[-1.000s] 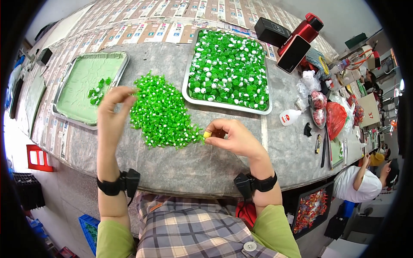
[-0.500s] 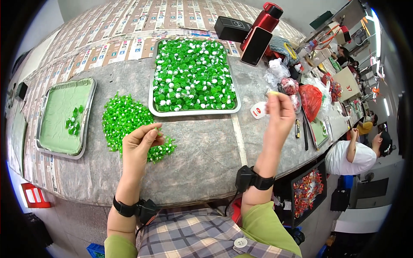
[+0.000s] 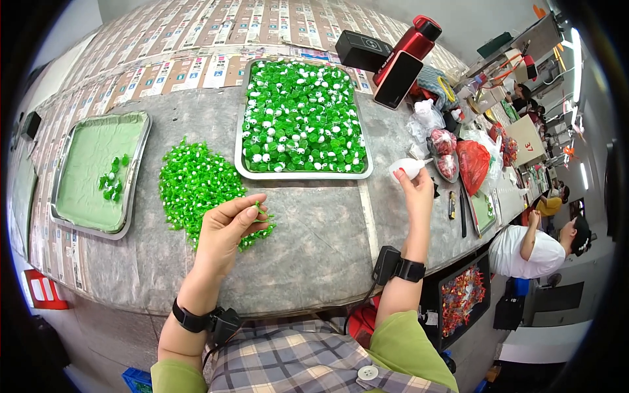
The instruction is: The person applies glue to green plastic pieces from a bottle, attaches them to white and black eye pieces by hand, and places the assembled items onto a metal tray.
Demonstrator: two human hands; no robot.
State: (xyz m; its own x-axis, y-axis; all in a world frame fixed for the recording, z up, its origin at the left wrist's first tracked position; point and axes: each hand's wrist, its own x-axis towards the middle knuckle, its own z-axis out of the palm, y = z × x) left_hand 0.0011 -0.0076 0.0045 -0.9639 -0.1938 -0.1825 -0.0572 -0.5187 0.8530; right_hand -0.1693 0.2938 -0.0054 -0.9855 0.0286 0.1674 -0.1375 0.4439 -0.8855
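**One Small Green Piece and One White Bottle Were in Two Hands**

The small green piece [image 3: 260, 209] was in the left hand [image 3: 223, 229], pinched between the thumb and fingers. It was over the near right edge of a pile of green and white bits [image 3: 200, 187]. The white bottle [image 3: 407, 166] was in the right hand [image 3: 418, 195], which gripped it with the thumb and fingers. Its thin tip pointed to the right. I cannot tell if the bottle touched the gray tabletop [image 3: 308, 262].

Behind the pile and to its right sat a big tray [image 3: 304, 175], full of shiny green and white balls [image 3: 301, 118]. Left of the pile was a green-lined tray [image 3: 82, 154] with a few green balls [image 3: 113, 180] in it. At the back stood a red flask [image 3: 419, 40], with a phone [image 3: 398, 80] leaning in front and a black box [image 3: 362, 51] beside it. A red bag [image 3: 473, 167] lay to the right of the white bottle.
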